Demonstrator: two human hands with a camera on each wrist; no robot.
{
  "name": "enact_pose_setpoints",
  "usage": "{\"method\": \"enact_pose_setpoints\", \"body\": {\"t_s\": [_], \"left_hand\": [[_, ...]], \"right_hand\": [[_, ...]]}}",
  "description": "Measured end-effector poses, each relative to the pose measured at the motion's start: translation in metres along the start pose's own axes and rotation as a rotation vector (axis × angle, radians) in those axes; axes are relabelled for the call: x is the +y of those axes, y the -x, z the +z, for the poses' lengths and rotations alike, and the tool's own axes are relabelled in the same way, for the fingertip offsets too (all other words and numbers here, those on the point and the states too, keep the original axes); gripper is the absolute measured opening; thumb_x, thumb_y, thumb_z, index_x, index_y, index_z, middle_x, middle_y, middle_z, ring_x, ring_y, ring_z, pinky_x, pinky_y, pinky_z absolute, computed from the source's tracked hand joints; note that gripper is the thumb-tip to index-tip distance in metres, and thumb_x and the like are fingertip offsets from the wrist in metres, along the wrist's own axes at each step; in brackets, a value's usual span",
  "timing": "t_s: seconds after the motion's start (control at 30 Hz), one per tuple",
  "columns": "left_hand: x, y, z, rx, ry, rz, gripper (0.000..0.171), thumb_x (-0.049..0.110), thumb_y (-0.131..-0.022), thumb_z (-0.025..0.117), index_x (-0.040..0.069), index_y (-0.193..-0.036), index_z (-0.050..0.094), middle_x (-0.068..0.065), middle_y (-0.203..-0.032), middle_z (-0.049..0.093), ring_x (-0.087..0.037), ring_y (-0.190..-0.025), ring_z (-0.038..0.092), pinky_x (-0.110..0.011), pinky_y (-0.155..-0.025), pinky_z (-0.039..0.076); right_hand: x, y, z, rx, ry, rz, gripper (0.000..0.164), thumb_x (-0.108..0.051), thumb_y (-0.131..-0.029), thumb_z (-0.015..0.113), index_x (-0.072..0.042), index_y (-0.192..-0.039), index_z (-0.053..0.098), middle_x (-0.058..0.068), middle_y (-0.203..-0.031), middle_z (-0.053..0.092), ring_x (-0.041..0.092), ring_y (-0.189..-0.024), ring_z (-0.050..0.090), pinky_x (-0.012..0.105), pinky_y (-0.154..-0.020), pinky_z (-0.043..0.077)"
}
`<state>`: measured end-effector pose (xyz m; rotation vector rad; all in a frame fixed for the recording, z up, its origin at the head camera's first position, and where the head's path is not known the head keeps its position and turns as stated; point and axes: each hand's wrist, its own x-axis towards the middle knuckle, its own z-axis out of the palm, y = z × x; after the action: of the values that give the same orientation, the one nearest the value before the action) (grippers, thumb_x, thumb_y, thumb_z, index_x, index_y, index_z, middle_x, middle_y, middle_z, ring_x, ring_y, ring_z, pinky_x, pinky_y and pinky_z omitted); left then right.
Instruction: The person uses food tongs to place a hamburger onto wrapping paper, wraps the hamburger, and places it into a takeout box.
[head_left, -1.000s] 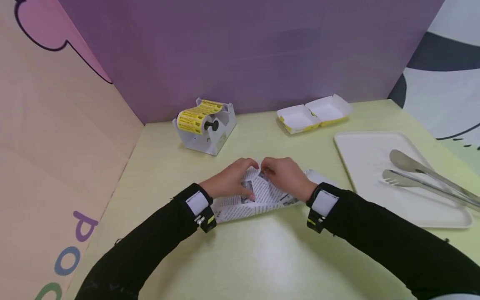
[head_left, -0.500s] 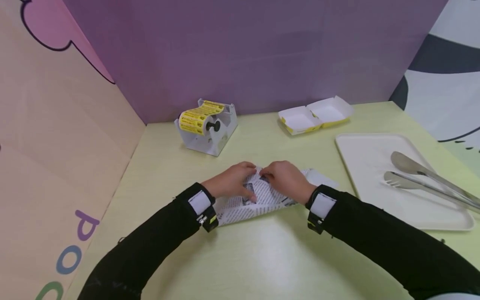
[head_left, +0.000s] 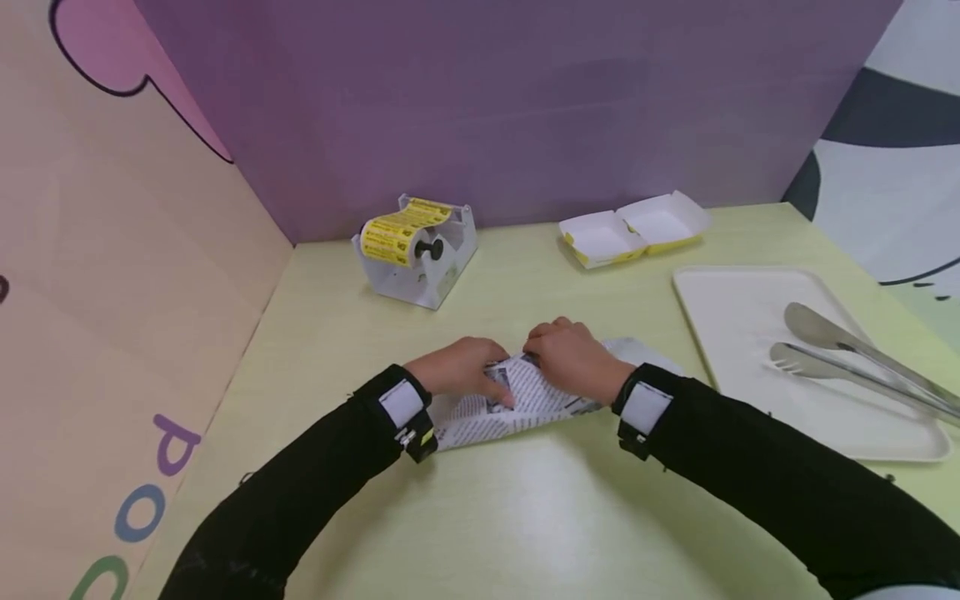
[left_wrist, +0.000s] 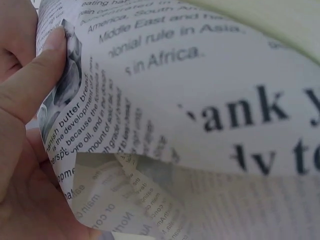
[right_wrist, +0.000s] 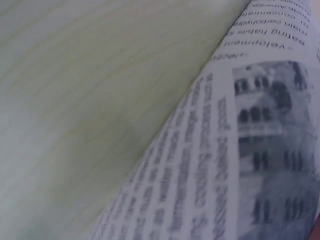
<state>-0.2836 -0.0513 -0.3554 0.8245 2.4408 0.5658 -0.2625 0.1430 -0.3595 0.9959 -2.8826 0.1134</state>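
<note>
While both hands work it, the one sheet of paper (head_left: 536, 390) sits between and under the fingers, over the table (head_left: 540, 517). Left hand (head_left: 461, 367): thumb on the near face, fingers behind, so it's pinching the sheet between them; left wrist view agrees. Right hand (head_left: 576, 360): fingers curled over the far edge, gripping it; can't see where that thumb is. Small gap between the two sets of fingertips.

Counts: 1 paper, 2 hands, 1 dispenser (head_left: 450, 271) with 1 yellow label roll (head_left: 390, 240) beyond the left fingers, 1 open two-part box (head_left: 607, 237) beyond the right ones, 1 tray (head_left: 727, 317) to the right of the right fingers. On the tray, 2 steel utensil arms (head_left: 817, 327), one flat, one tined; can't tell if they join.

Paper: white, black newsprint text plus grey photos, folded in layers, creased near the left thumb, loose flap below it, paler end poking out past the right hand.
</note>
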Motion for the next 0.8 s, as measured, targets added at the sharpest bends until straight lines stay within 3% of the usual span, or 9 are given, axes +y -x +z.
{"method": "enact_pose_setpoints", "body": {"t_s": [0.17,0.27,0.4,0.6,0.8], "left_hand": [[0.001,-0.001,-0.001,-0.041,-0.026,0.001,0.042,0.038,-0.083,0.076,0.012,-0.115,0.067,0.005,-0.096,0.065,-0.011,-0.086,0.055,-0.026,-0.075,0.044],[0.003,-0.002,-0.002,-0.051,-0.036,-0.029,0.063,0.040,-0.083,0.076,0.009,-0.134,0.055,-0.002,-0.118,0.064,-0.014,-0.107,0.057,-0.029,-0.091,0.045],[0.008,-0.002,-0.006,-0.061,-0.012,-0.035,0.086,0.041,-0.084,0.076,0.009,-0.151,0.033,-0.008,-0.146,0.047,-0.018,-0.130,0.045,-0.036,-0.108,0.036],[0.013,0.000,-0.006,-0.070,0.060,-0.003,0.075,0.050,-0.085,0.071,0.014,-0.145,0.045,0.000,-0.136,0.055,-0.011,-0.115,0.053,-0.032,-0.099,0.042],[0.023,-0.001,0.000,-0.036,-0.108,-0.027,0.084,0.055,-0.076,0.077,0.012,-0.142,0.047,-0.001,-0.128,0.059,-0.012,-0.105,0.055,-0.032,-0.093,0.045]], "right_hand": [[0.006,-0.002,0.001,-0.082,-0.089,-0.028,0.019,-0.002,-0.093,0.057,-0.013,-0.098,0.072,0.004,-0.087,0.069,0.024,-0.077,0.062,0.039,-0.061,0.048],[0.007,-0.003,0.000,-0.137,-0.095,-0.024,0.017,-0.004,-0.094,0.056,-0.013,-0.101,0.069,0.004,-0.086,0.068,0.023,-0.076,0.064,0.039,-0.061,0.048],[0.007,-0.005,0.002,-0.199,-0.076,0.009,0.018,-0.007,-0.095,0.056,-0.010,-0.107,0.068,0.007,-0.093,0.069,0.027,-0.086,0.066,0.048,-0.070,0.050],[0.006,-0.004,0.001,-0.196,-0.077,0.037,0.017,-0.011,-0.096,0.057,-0.009,-0.107,0.068,0.007,-0.090,0.068,0.025,-0.084,0.065,0.050,-0.072,0.051],[0.004,-0.006,-0.003,-0.183,-0.103,0.042,0.012,-0.011,-0.095,0.057,-0.009,-0.100,0.068,0.006,-0.085,0.065,0.023,-0.079,0.062,0.049,-0.069,0.050]]}}
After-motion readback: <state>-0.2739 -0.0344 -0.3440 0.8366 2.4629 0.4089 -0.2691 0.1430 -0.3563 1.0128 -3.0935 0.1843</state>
